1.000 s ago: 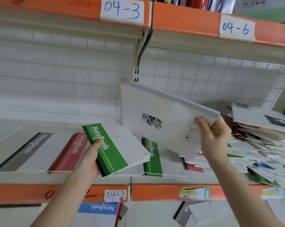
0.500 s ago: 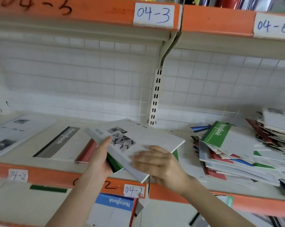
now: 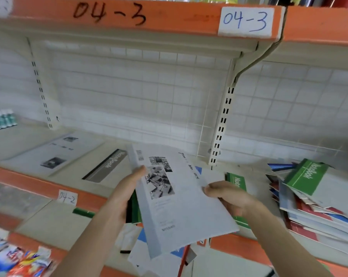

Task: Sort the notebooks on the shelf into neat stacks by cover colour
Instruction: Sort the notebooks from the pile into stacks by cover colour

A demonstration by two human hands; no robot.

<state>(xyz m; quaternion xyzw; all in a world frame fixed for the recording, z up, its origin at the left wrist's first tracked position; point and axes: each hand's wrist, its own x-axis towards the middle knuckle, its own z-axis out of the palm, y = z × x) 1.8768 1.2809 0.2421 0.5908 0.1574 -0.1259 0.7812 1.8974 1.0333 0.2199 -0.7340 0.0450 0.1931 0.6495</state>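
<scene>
A white notebook (image 3: pixel 181 202) with black-and-white photos is held above the shelf's front edge. My left hand (image 3: pixel 127 188) grips its spine side and also holds a green notebook (image 3: pixel 136 208) tucked beneath it. My right hand (image 3: pixel 227 196) grips the white notebook's right edge. On the shelf lie another white notebook (image 3: pixel 55 154) at the left, a grey notebook (image 3: pixel 107 166) beside it, and a green notebook (image 3: pixel 236 182) partly hidden behind my right hand. A messy pile of mixed notebooks (image 3: pixel 317 192) fills the right end.
The orange shelf lip (image 3: pixel 29 182) carries a "04-2" label. An upright slotted post (image 3: pixel 221 128) divides the bays. Small bottles (image 3: pixel 3 118) stand at the far left. The lower shelf holds blue notebooks (image 3: pixel 175 254) and colourful packets (image 3: pixel 19 258).
The view has swung left. The white notebook has come down over the green one in my left hand, and my right hand moved from its top face to its right edge.
</scene>
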